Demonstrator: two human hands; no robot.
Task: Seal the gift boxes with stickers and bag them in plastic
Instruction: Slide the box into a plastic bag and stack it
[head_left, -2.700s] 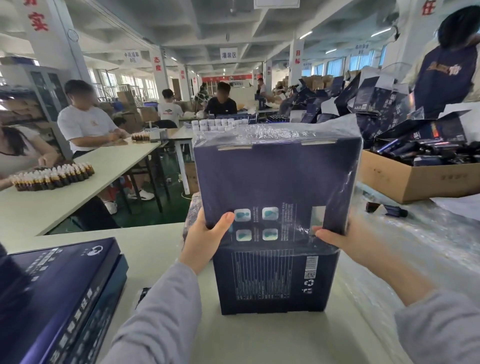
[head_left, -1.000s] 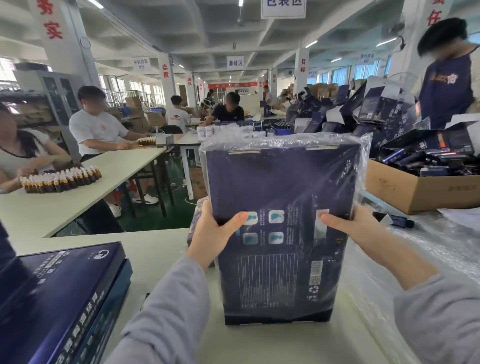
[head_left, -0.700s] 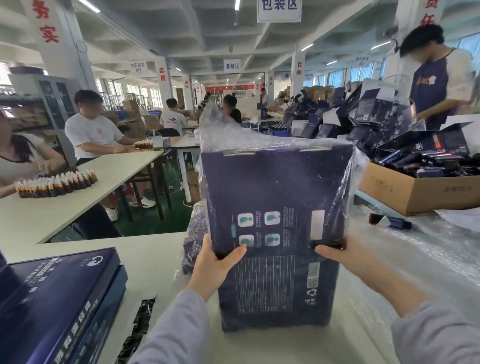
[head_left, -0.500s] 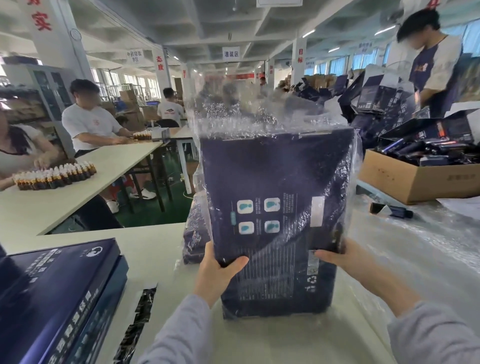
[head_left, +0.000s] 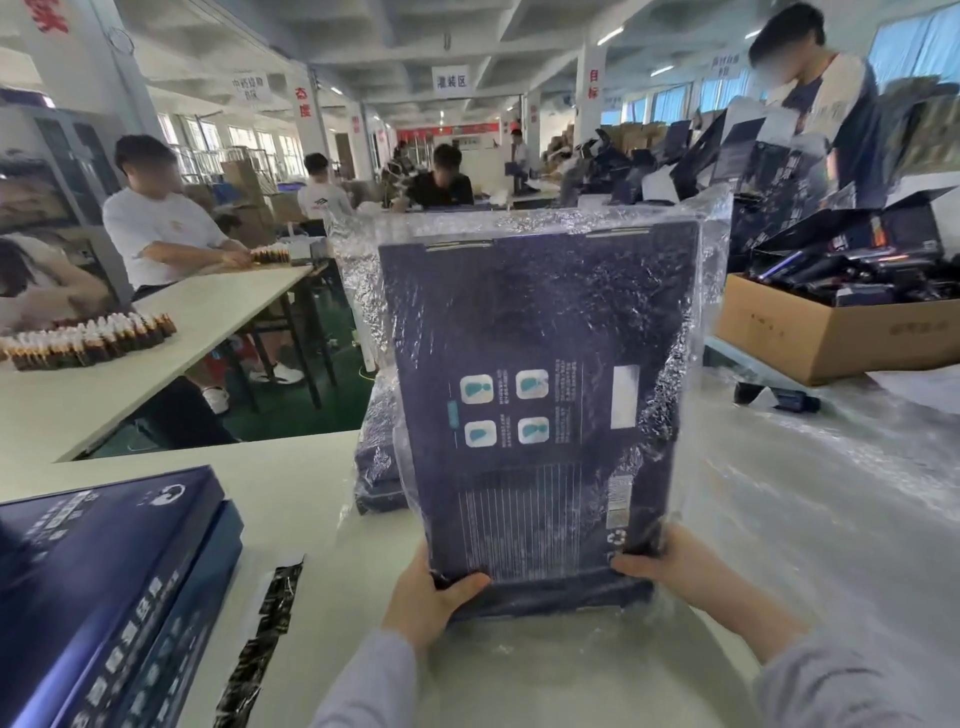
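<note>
Two hands hold one dark blue gift box (head_left: 540, 389) upright over the pale desk (head_left: 311, 499), its printed back face turned toward the camera. A clear plastic bag (head_left: 711, 270) is drawn over the box from the top and covers nearly all of it. Its crinkled film stands loose above the top edge and down the right side.

The left hand (head_left: 426, 603) has its grip closed round the lower left corner, with the thumb lying across the front face and the fingers hidden behind. The right hand (head_left: 670, 566) has its grip closed on the lower right corner in the same way, thumb on the front face. I cannot tell whether the box's bottom edge touches the desk.

Just behind the box on its left, bagged boxes (head_left: 376, 467) lie flat on the desk. At the near left a stack of blue boxes (head_left: 104, 571) lies flat, and a dark strip (head_left: 265, 634) lies on the desk between that stack and the left hand. Clear film (head_left: 831, 493) is spread over the right side of the desk. Farther back on that side, a cardboard carton (head_left: 831, 332) holds dark packages.

On a second desk (head_left: 208, 306) to the left, small brown bottles (head_left: 88, 340) stand in rows, and people sit along it.
</note>
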